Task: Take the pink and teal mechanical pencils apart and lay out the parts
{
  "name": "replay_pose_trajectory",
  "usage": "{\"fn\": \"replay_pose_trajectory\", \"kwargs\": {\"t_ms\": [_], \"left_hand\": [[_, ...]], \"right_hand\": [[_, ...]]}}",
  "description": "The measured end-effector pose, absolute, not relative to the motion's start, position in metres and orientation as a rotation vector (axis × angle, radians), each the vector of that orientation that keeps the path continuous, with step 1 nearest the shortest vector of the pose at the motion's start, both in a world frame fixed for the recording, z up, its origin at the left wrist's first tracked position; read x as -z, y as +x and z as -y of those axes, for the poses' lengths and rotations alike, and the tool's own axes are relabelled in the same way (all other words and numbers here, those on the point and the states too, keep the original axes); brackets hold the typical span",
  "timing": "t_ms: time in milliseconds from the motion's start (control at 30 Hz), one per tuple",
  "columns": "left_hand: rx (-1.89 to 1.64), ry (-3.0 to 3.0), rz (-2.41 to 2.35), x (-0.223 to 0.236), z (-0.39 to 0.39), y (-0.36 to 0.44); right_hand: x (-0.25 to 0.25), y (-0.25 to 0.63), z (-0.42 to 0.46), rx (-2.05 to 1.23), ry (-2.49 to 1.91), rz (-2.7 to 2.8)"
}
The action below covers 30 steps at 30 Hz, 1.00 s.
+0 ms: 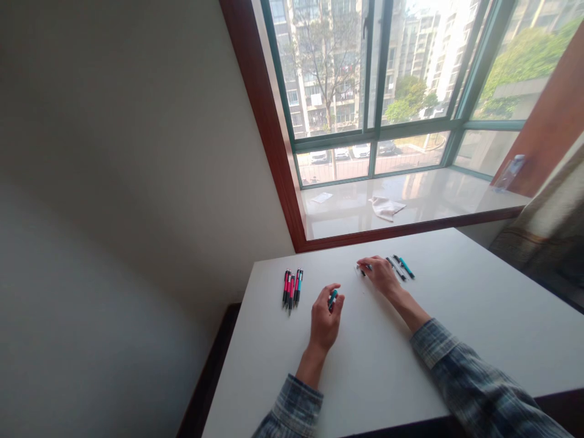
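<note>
My left hand [325,319] is just above the white table with its fingers curled round a teal pen [333,298]; most of the pen is hidden in the grip. Farther forward and to the right, my right hand [381,275] reaches low over the tabletop. Its thumb and fingertips pinch a dark pen [362,272], of which only a small part shows. To the left of my left hand lies a bunch of red and blue click pens [291,291], side by side. Beside my right hand rest several black, white and teal pens [401,267].
The white table [387,377] stands against a window ledge [347,213] with a crumpled cloth [387,208] and a paper scrap [322,198] on it. A clear bottle [510,173] stands at the ledge's right end near a curtain [542,213]. A grey wall [137,213] is on the left.
</note>
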<state>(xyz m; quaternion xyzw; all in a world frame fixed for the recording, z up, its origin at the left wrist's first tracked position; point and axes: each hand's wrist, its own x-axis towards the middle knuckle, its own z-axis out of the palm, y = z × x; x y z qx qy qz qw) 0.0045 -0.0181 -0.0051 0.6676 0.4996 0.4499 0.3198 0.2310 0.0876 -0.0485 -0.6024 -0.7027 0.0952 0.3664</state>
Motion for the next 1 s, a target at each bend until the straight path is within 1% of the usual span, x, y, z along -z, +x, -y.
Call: {"fn": "replay_pose_trajectory", "kwargs": {"t_ms": [467,633,800,1000], "left_hand": [[-1.187,1.749,-1.317,0.008,0.017,0.005],[-1.186,1.748,-1.325,0.008,0.017,0.004],[-1.187,1.749,-1.307,0.009,0.017,0.004],[-1.197,1.764,-1.31,0.009,0.015,0.004]], "right_hand": [[0.052,0.233,-0.089,-0.258,-1.538,1.781],[0.045,0.242,-0.085,-0.194,-1.52,1.759],[0.045,0.25,-0.081,-0.117,-1.603,1.742],[0.051,0.244,-0.079,-0.227,-1.551,1.788]]}}
